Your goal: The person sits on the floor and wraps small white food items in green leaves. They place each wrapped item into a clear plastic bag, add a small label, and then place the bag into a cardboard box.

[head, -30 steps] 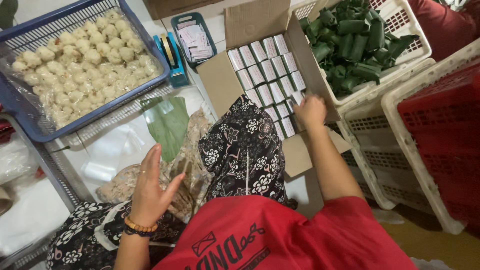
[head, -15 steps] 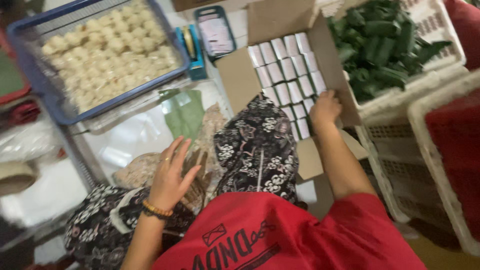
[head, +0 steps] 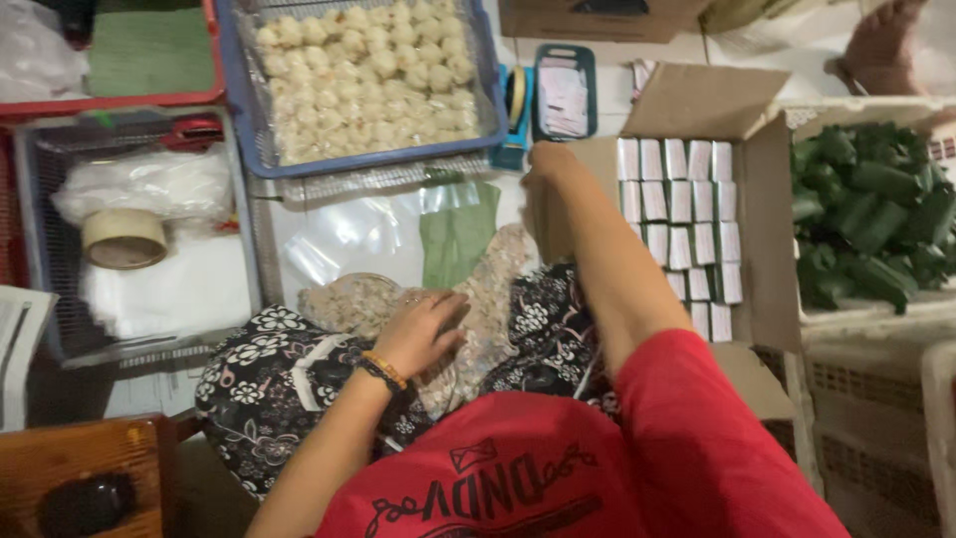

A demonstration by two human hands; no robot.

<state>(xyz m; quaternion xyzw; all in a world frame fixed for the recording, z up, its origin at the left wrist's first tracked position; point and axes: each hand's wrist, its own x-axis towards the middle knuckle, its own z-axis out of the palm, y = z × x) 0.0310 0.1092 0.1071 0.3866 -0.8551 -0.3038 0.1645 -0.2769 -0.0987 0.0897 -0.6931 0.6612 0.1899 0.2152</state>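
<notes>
Two hands busy: I see left hand point(head: 423, 329) flat, fingers spread, pinning bag of pale dumplings point(head: 383, 299) on lap at 6 o'clock; right hand point(head: 548, 169), grip unclear, reaches toward tape dispenser point(head: 515, 110) at 12, beside cardboard box point(head: 757, 199).

Head camera, 1 view: worn on the person's head, facing steeply down over chest and lap, close range. Left hand point(head: 423, 329) sits mid-frame; right hand point(head: 550, 169) above it; beyond the fingertips, floor-level trays point(head: 231, 90) fill the upper frame.
</notes>
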